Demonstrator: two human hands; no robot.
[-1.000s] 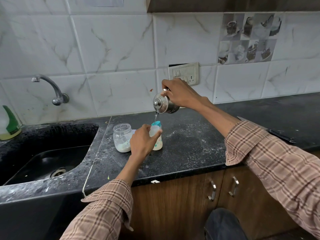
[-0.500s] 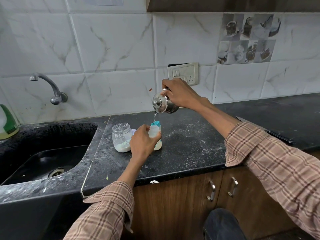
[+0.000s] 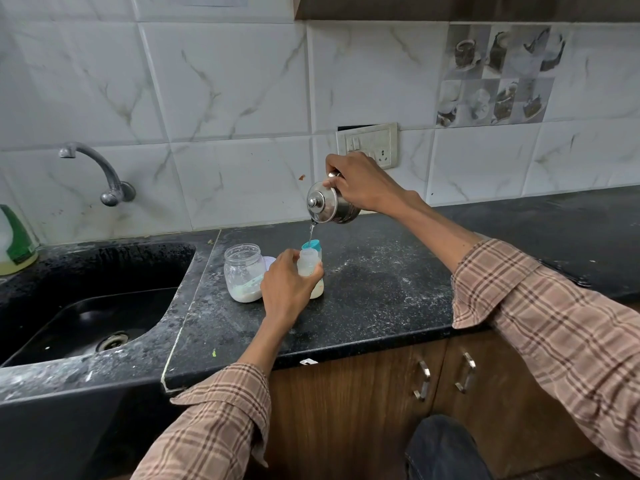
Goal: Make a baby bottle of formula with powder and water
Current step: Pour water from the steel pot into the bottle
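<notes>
While water runs in a thin stream from the steel kettle point(image 3: 327, 206) into the baby bottle point(image 3: 309, 268), the bottle stands upright on the black counter point(image 3: 381, 299), just beside an open powder jar point(image 3: 243, 273) and well clear of the sink point(image 3: 86, 306). It is a small, pale, translucent plastic vessel with an open neck; I judge it light, fairly stiff, and easily tipped while part-filled, with a wall likely to turn slippery if water runs down it. Its midsection, below the neck, looks the sound place to hold, and that is where it is held.

The left hand point(image 3: 285, 289) is curled round the bottle's body from the near side, fingers closed against the wall and thumb wrapped toward the far side; most of the lower bottle is hidden behind it. The right hand point(image 3: 360, 183) is clenched over the kettle's top and handle, tilting the lidded body so the spout points down over the neck. Whether a finger presses the lid cannot be told.

A teal cap point(image 3: 313, 244) stands directly behind the bottle. The jar holds a low layer of white powder. White dust is scattered across the counter around the work.

The fill level is obscured by the hand.
</notes>
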